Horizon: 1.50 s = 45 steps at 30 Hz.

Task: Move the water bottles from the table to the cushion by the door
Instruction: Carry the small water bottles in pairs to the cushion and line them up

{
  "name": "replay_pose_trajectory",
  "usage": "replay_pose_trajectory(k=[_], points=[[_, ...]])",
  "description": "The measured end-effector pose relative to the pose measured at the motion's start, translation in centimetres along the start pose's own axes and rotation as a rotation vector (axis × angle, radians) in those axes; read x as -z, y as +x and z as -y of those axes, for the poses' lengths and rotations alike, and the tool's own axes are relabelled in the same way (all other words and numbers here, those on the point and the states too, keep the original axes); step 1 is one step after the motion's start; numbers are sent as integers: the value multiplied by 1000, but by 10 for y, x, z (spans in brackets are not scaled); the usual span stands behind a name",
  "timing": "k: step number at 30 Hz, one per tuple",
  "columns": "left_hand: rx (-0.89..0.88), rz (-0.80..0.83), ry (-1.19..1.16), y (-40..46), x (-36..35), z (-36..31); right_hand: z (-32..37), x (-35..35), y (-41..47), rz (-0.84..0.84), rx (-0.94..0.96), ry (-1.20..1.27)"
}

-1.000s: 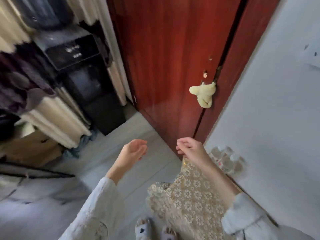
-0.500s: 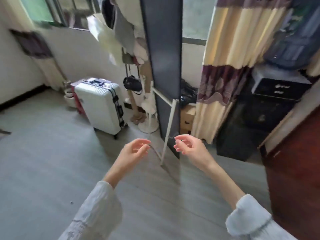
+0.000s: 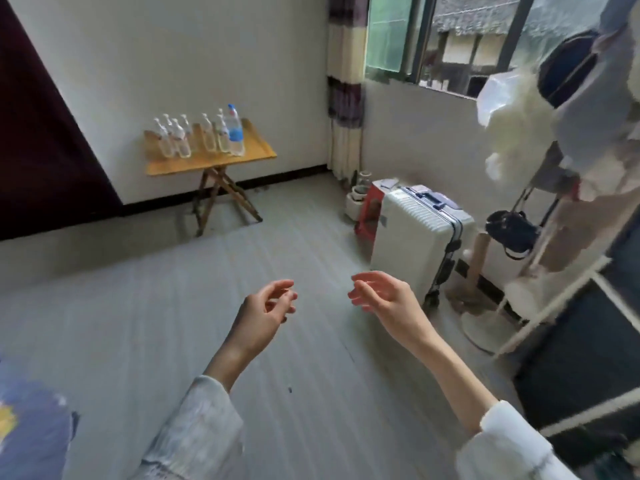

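Note:
Several clear water bottles (image 3: 180, 140) stand upright on a small wooden folding table (image 3: 252, 152) against the far wall; the tallest bottle (image 3: 235, 131) has a blue cap and blue label. My left hand (image 3: 266, 311) and my right hand (image 3: 384, 297) hover side by side in front of me, far from the table, fingers loosely curled and holding nothing. The cushion and the door are out of view.
Grey floor (image 3: 138, 306) stretches between me and the table. A white suitcase (image 3: 415, 237) stands at the right beside a red stool (image 3: 369, 211). A clothes rack (image 3: 554, 237) with hanging items fills the right edge. Blue fabric (image 3: 31, 427) shows at the bottom left.
My view has swung left from the red door and the cushion past the curtain and rack to the far wall with the table. Both hands stay empty in front of me.

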<state>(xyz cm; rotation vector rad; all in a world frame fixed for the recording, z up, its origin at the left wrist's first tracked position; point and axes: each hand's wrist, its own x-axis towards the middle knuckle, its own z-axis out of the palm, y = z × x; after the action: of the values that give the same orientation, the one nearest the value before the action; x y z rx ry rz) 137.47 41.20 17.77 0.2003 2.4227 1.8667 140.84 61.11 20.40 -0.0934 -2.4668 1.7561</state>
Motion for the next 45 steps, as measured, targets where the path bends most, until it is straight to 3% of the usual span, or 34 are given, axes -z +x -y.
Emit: replay_pose_trajectory(k=[8,18,25,34,45], points=[[-73,-330,-45,139,79,6,20,-71,195,218,142,14],[33,-476,-51,307,145,24,27,-138,405,393,144,61],[66,-503,-75,452,201,74,17,-204,564,453,107,59],[1,-516,-54,674,314,82,66,-292,784,390,148,83],[103,-492,-10,876,399,137,55,-396,1006,454,81,78]])
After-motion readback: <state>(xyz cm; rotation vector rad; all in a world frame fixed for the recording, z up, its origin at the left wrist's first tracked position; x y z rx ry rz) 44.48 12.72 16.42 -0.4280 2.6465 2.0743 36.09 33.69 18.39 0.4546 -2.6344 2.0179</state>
